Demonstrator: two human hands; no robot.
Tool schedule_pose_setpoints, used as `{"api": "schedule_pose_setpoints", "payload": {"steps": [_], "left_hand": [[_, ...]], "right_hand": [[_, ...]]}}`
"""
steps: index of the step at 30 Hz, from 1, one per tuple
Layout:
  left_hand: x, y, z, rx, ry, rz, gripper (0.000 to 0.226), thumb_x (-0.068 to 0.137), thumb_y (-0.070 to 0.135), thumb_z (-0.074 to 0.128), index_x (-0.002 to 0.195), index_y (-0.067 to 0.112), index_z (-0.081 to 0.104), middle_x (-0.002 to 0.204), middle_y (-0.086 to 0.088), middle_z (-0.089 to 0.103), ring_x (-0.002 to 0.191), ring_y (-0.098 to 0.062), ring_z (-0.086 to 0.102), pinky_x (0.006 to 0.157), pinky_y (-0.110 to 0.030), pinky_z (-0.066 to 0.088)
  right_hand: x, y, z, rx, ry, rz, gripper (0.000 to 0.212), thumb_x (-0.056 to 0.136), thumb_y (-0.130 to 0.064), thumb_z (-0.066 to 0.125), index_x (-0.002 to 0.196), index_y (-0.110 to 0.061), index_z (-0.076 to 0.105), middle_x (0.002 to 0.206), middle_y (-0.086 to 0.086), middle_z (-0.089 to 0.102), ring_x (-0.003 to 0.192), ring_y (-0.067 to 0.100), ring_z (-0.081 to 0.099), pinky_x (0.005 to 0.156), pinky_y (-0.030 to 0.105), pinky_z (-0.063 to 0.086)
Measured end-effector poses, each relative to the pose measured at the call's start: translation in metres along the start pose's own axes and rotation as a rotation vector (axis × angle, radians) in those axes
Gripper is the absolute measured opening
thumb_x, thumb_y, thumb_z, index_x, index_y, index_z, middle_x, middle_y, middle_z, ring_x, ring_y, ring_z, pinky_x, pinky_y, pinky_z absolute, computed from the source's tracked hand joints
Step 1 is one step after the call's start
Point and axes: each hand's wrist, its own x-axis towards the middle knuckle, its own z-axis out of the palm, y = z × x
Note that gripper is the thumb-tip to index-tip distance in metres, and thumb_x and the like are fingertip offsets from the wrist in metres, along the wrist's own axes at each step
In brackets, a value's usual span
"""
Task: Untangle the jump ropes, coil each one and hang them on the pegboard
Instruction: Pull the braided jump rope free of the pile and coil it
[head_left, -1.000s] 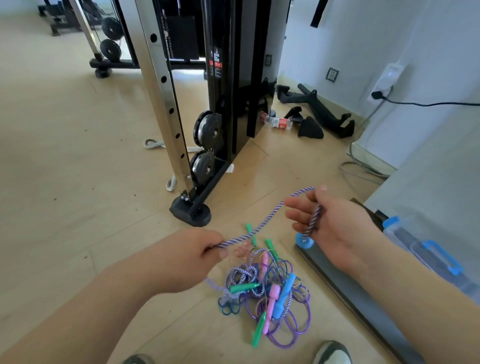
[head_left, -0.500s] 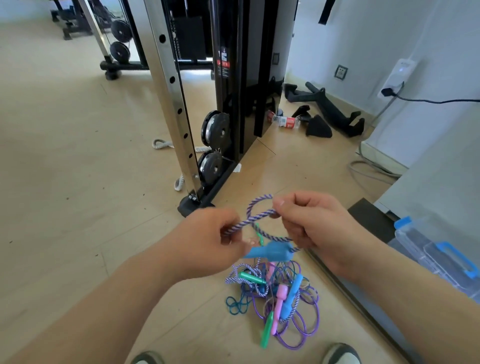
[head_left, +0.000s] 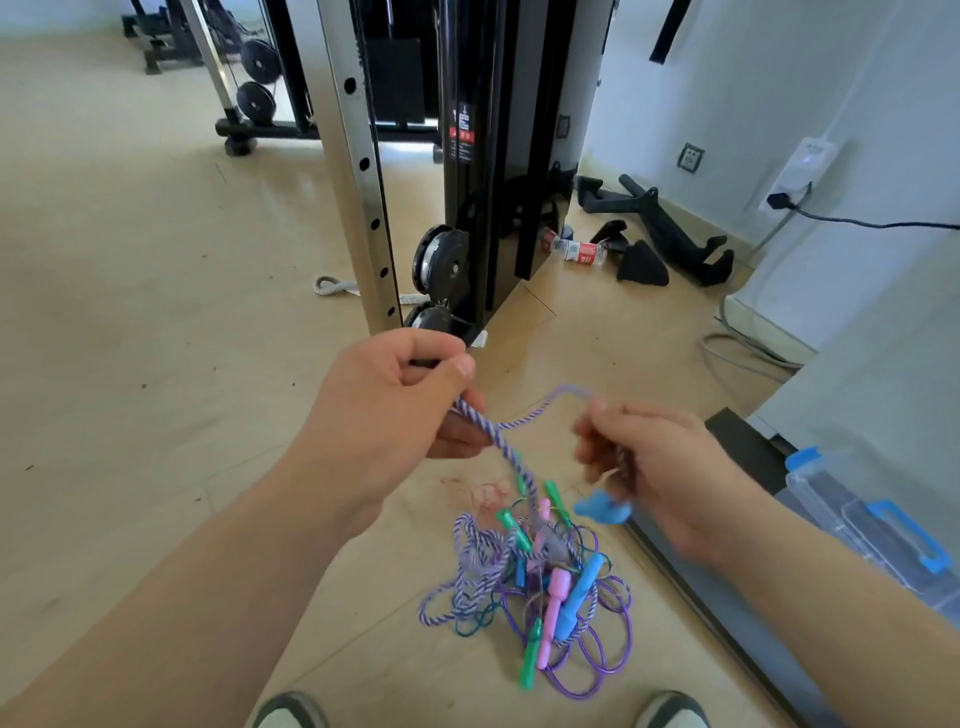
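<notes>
Left hand (head_left: 395, 415): thumb and forefinger pinch the purple-and-white striped rope (head_left: 474, 415), with the other fingers curled beneath. From the pinch, one run of rope drops down and to this hand's right into the tangle of jump ropes (head_left: 530, 587). A second run arcs up and across to the right hand (head_left: 670, 467).

Right hand: motion-blurred, fingers curled, with the far end of the arc caught at thumb and forefinger. A blue handle (head_left: 602, 512) sits just under its fingers. Cannot tell whether it is gripped or dangling off the rope.

Tangle: on the floor (head_left: 156, 364), below and between the two hands, not touching either. It is made up of green, pink and blue handles, thin purple loops and more of the striped cord.

Beyond the left hand stands a perforated steel machine post (head_left: 358, 171). To the right of the right hand is a clear plastic box (head_left: 878, 525) with blue latches. Two shoe tips (head_left: 291, 712) show at the bottom edge.
</notes>
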Motion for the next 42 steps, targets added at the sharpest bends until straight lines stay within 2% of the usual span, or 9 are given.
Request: {"api": "schedule_pose_setpoints", "payload": {"steps": [5,10,14,17,24,28,32,37,42], "left_hand": [[0.001,-0.006,0.014,-0.159,0.05,-0.049,0.007,0.102,0.013,0.062,0.107,0.008,0.063,0.083,-0.019,0.076,0.067,-0.032,0.076,0.059,-0.032,0.062],[0.016,-0.017,-0.009,0.018,0.213,-0.165,0.024,0.106,0.034,0.054,0.108,0.01,0.054,0.075,-0.015,0.076,0.07,-0.036,0.078,0.07,-0.052,0.065],[0.003,-0.039,-0.004,0.229,-0.287,-0.294,0.028,0.084,-0.004,0.063,0.109,0.009,0.063,0.096,-0.011,0.08,0.097,-0.029,0.077,0.095,-0.047,0.059],[-0.01,-0.052,0.004,0.398,-0.695,-0.274,0.031,0.077,0.006,0.065,0.105,0.016,0.07,0.099,-0.003,0.078,0.097,-0.017,0.073,0.098,-0.041,0.054],[0.009,-0.066,-0.024,1.197,-0.719,-0.145,0.015,0.095,0.015,0.054,0.095,0.023,0.066,0.093,0.008,0.073,0.088,-0.01,0.068,0.08,-0.028,0.055],[0.006,-0.052,-0.015,0.624,-0.36,-0.083,0.019,0.105,0.008,0.05,0.104,0.012,0.068,0.088,-0.005,0.078,0.078,-0.018,0.078,0.069,-0.028,0.063],[-0.004,-0.031,0.003,-0.013,-0.183,-0.071,0.017,0.106,0.006,0.05,0.109,0.006,0.066,0.093,-0.012,0.079,0.087,-0.026,0.079,0.075,-0.034,0.065],[0.004,-0.028,0.007,-0.205,-0.052,-0.096,0.016,0.106,0.007,0.052,0.113,0.002,0.064,0.101,-0.021,0.076,0.084,-0.026,0.078,0.073,-0.034,0.066],[0.007,-0.028,0.001,-0.175,0.014,-0.069,0.015,0.105,0.012,0.056,0.111,0.003,0.066,0.094,-0.021,0.076,0.082,-0.028,0.079,0.067,-0.033,0.065]], "right_hand": [[-0.016,0.004,0.03,0.046,-0.424,-0.001,0.029,0.098,-0.022,0.056,0.103,0.002,0.071,0.099,0.017,0.077,0.056,0.016,0.054,0.054,0.03,0.031],[-0.014,-0.003,0.035,0.103,-0.334,-0.078,0.025,0.098,-0.028,0.062,0.08,-0.011,0.068,0.075,0.013,0.063,0.056,0.02,0.042,0.051,0.026,0.031],[-0.013,-0.015,0.035,0.307,-0.278,-0.07,0.029,0.105,-0.025,0.049,0.082,-0.011,0.06,0.075,0.013,0.061,0.053,0.019,0.043,0.052,0.029,0.031],[-0.015,-0.026,0.034,0.386,-0.286,-0.06,0.028,0.105,-0.028,0.048,0.086,-0.011,0.059,0.074,0.01,0.062,0.05,0.017,0.044,0.051,0.028,0.032],[0.018,-0.007,-0.01,0.433,0.14,0.032,0.028,0.108,-0.031,0.048,0.099,-0.009,0.063,0.088,0.01,0.069,0.051,0.014,0.051,0.045,0.025,0.033],[0.026,0.019,-0.017,0.142,0.239,0.154,0.025,0.096,-0.029,0.069,0.101,-0.004,0.073,0.096,0.017,0.072,0.049,0.014,0.052,0.043,0.026,0.032],[0.002,0.018,0.01,0.138,0.004,0.136,0.032,0.098,-0.03,0.066,0.095,0.001,0.072,0.084,0.016,0.075,0.047,0.016,0.045,0.044,0.026,0.032],[-0.017,0.005,0.026,0.06,-0.457,0.051,0.034,0.098,-0.038,0.063,0.107,-0.008,0.074,0.102,0.016,0.078,0.069,0.028,0.057,0.064,0.035,0.036],[-0.015,0.005,0.025,-0.173,-0.329,-0.031,0.015,0.095,-0.022,0.07,0.093,-0.009,0.077,0.083,0.011,0.075,0.046,0.011,0.043,0.047,0.02,0.036]]}}
